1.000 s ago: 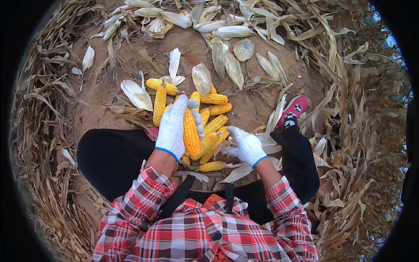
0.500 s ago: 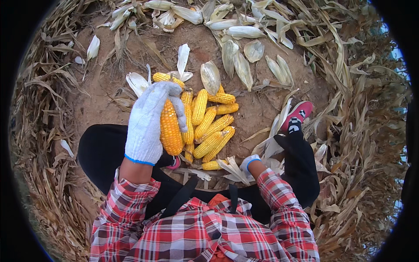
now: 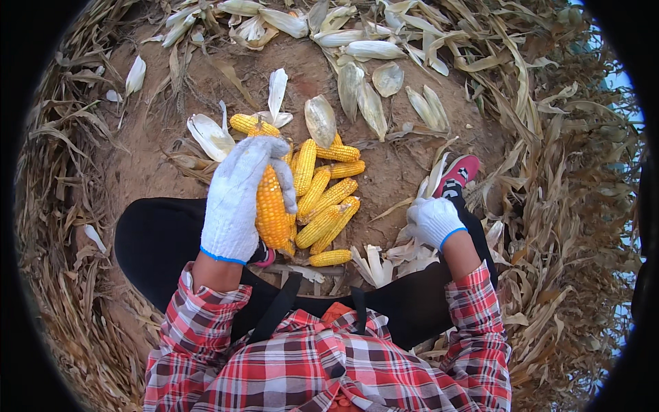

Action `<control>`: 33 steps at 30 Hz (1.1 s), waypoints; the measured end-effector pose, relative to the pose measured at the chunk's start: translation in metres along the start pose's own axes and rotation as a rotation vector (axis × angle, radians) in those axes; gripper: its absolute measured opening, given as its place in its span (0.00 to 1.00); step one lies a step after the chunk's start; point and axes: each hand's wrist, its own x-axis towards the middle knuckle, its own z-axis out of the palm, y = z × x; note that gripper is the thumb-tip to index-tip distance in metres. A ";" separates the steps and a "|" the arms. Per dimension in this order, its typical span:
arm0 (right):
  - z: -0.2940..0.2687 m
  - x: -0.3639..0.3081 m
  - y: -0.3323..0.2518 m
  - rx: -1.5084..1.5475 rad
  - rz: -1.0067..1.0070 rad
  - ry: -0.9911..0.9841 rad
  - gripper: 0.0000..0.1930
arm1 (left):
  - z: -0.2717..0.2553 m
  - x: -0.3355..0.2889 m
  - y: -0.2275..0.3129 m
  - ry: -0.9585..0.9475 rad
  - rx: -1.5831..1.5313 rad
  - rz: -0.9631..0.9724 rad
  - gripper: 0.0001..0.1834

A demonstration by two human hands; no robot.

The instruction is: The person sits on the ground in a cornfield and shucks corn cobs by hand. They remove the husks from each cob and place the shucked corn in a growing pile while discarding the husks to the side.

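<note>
Left hand: the left hand (image 3: 237, 199), in a white knit glove with a blue cuff, is wrapped around a husked yellow corn cob (image 3: 272, 206), fingers curled over its top end.
Held cob: it stands roughly upright above the person's lap, just left of the pile, its lower end near a small pink shoe tip (image 3: 263, 257).
Right hand: the right hand (image 3: 432, 221), gloved alike, is clenched on a bunch of pale dry corn husks (image 3: 395, 255) beside the right knee; what lies inside the fist I cannot tell.
Pile: a heap of bare yellow cobs (image 3: 328, 196) lies on the brown dirt ground (image 3: 405, 165) just ahead of the knees, some touching the held cob.
Stripped husks: cream, boat-shaped husk leaves (image 3: 357, 96) lie scattered beyond the pile.
Footwear: a red shoe with a white sole (image 3: 458, 175) rests just above the right hand.
Clothing: red plaid shirt sleeves (image 3: 473, 329) and black trousers (image 3: 158, 240).
Surround: tan dry corn stalks (image 3: 563, 206) ring the dirt patch.
Packages, labels: nothing of the kind is legible here.
</note>
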 end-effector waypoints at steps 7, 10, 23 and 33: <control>-0.004 -0.110 0.076 0.593 0.799 1.311 0.06 | 0.001 0.005 -0.010 0.006 -0.022 -0.043 0.16; 0.121 -0.125 0.053 0.193 0.715 0.838 0.11 | -0.001 0.005 -0.013 -0.047 -0.055 -0.060 0.15; 0.366 -0.116 -0.065 0.156 0.202 -0.311 0.19 | -0.004 0.020 -0.019 0.093 -0.007 -0.086 0.14; 0.431 -0.226 0.089 -0.080 -0.001 0.162 0.21 | -0.018 0.021 -0.023 0.184 -0.185 -0.118 0.17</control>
